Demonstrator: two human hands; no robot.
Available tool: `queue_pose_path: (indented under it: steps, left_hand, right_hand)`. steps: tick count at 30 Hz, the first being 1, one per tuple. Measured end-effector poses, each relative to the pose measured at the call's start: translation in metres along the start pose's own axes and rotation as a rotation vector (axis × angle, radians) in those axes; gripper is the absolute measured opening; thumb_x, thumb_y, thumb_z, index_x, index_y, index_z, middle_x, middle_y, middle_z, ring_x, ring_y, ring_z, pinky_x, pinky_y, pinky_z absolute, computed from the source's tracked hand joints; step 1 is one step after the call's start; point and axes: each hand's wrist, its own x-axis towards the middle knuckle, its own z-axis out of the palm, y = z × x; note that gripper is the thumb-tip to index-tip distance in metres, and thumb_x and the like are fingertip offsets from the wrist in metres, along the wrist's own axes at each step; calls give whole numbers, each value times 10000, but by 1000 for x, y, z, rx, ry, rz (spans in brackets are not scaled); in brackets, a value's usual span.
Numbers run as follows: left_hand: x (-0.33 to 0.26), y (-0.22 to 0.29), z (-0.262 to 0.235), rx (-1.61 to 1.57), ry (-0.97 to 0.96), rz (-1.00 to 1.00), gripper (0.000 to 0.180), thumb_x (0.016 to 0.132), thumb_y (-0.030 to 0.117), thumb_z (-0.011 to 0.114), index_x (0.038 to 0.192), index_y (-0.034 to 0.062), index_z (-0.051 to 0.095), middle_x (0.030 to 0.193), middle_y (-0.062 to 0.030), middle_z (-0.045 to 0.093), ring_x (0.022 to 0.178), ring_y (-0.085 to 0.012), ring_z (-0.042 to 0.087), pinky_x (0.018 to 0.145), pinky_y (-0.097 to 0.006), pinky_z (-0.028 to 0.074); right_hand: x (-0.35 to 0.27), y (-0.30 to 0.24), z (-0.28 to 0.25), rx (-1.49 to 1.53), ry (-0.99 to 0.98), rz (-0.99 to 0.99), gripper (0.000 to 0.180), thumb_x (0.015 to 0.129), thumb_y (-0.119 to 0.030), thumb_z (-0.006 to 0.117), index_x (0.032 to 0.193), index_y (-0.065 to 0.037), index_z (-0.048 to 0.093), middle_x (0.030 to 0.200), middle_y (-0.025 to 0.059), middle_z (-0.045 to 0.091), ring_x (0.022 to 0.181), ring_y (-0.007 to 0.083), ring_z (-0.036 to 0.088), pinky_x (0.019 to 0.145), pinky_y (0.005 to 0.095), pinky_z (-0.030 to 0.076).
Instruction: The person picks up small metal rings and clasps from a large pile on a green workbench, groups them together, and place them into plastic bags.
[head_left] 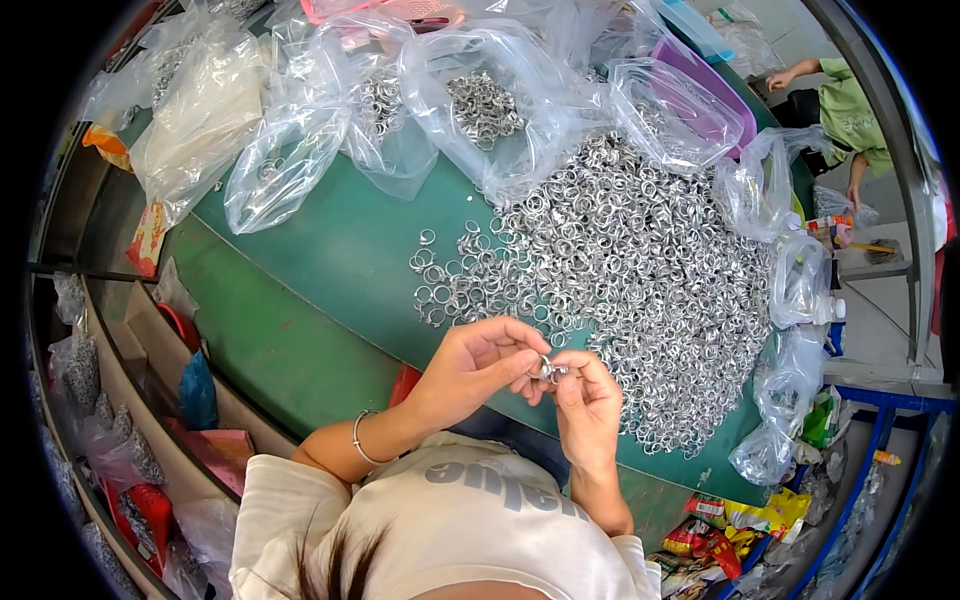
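Close to my body, at the near edge of the green table, my two hands meet. Silver rings [547,371] are pinched between my fingertips; how many there are is too small to tell. My left hand [478,362] closes thumb and fingers on them from the left. From the other side, my right hand [588,398] grips with thumb and forefinger. Just beyond the hands spreads a large heap of silver rings [660,270], with a smaller loose cluster [468,278] at its left.
Clear plastic bags [490,90], some with rings inside, line the table's [330,235] far edge. A purple tray [705,85] stands behind the heap. At left are shelves with bagged rings [80,370]; colourful packets [765,515] lie at lower right. Another person [850,115] is at far right.
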Motion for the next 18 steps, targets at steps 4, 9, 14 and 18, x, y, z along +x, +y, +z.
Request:
queue_pose_path:
  steps: [4, 9, 14, 18]
  left_hand:
    - [0, -1, 2, 19, 1, -14, 134, 837, 8, 563, 968, -21, 571, 829, -58, 582, 713, -93, 549, 641, -237, 470]
    - [0, -10, 2, 221, -7, 196, 226, 776, -69, 605, 1001, -54, 582, 926, -95, 563, 799, -119, 559, 708, -264, 500]
    - [-2, -7, 3, 498, 61, 296, 192, 775, -44, 614, 967, -49, 625, 902, -109, 582, 790, -131, 571, 671, -243, 497]
    - [-2, -12, 3, 557, 95, 358, 159, 799, -19, 591, 950, -34, 637, 867, -108, 599, 737, -134, 579, 630, -232, 480]
  right_hand:
    - [0, -2, 0, -15, 23, -35, 140, 906, -73, 482, 998, 27, 515, 835, 88, 592, 736, 140, 560, 679, 254, 453]
    - [0, -7, 6, -314, 133, -139, 159, 898, -127, 509, 930, 25, 544, 822, 56, 568, 709, 118, 522, 656, 235, 423]
    - [2, -5, 4, -680, 159, -353, 102, 836, -40, 567, 870, 56, 565, 794, 124, 587, 694, 172, 559, 632, 256, 452]
    - [2, -6, 9, -876, 158, -520, 91, 826, -23, 564, 870, 57, 570, 787, 122, 585, 662, 179, 552, 575, 254, 439]
